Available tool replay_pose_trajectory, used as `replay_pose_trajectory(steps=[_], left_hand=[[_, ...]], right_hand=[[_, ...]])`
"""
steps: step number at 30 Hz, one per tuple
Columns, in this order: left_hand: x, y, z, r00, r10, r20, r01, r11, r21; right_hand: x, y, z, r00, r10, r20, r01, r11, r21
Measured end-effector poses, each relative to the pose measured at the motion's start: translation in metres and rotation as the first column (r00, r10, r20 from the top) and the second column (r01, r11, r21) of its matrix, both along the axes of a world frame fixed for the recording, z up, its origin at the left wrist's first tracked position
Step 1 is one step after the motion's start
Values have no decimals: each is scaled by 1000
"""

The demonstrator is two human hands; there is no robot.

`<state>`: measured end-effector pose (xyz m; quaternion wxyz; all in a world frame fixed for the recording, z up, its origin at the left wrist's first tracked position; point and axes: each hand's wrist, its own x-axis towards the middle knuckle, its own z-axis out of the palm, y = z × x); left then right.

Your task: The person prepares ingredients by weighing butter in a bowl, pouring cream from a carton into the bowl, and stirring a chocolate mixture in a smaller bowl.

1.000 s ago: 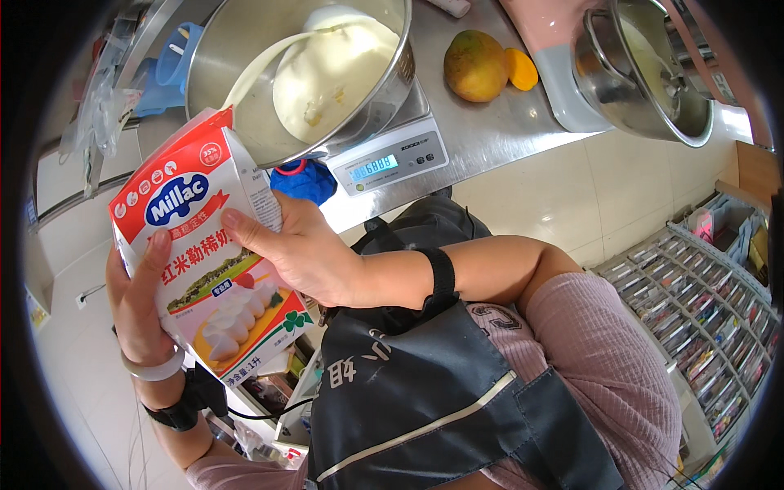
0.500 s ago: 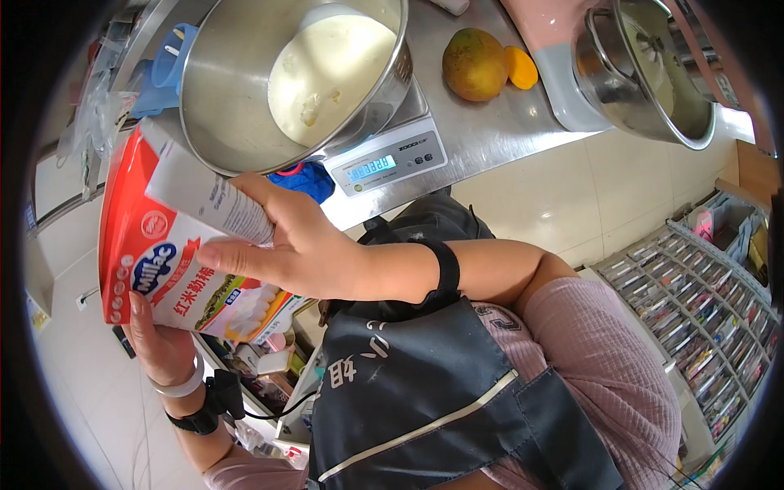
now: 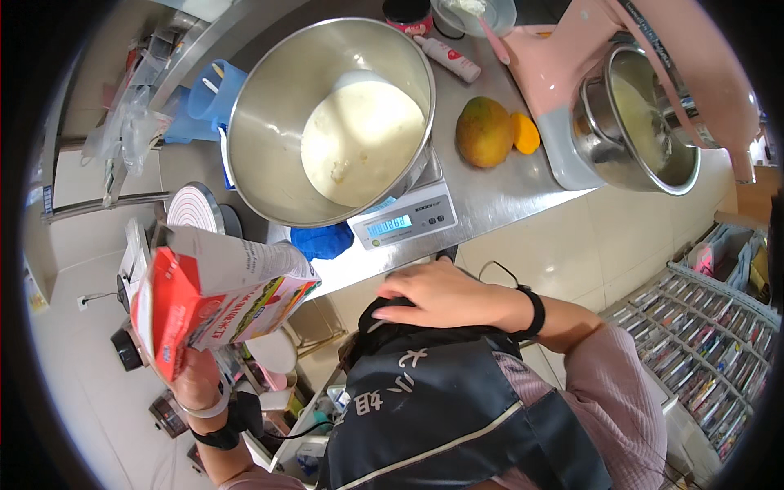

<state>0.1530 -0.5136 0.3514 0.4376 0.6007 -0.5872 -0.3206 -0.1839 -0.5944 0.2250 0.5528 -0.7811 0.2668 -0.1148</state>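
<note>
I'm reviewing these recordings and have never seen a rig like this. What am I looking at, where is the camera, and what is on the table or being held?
There is no machine holding things here: these are a person's own bare hands. The camera sits on the head and looks down; its fisheye lens bends straight edges.

The left hand has a carton in its grip. The right hand is over the dark apron; whether it holds anything I can't tell.

On the steel table, a bowl with creamy white contents appears to stand on a scale. Beside it are a mango and a pink mixer.
</note>
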Motion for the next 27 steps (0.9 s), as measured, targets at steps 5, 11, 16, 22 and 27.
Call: replay_pose_trajectory(steps=[5,11,16,22,27], left_hand=[[-37,6,0,969,87,230,-60,991,-121],[-23,62,-27,958,66,279,-72,997,9],[34,152,-95,986,128,103,-145,972,182],[62,229,-148,957,137,256,-173,977,124],[85,291,-209,970,187,155,-219,949,226]], right_hand=[[-25,39,-133,919,-18,-394,84,985,151],[32,67,-169,809,-40,-586,15,999,-47],[113,92,-138,863,-35,-505,68,997,47],[125,97,-296,419,-759,-499,613,642,-461],[124,92,-288,289,-953,-92,957,291,-4]])
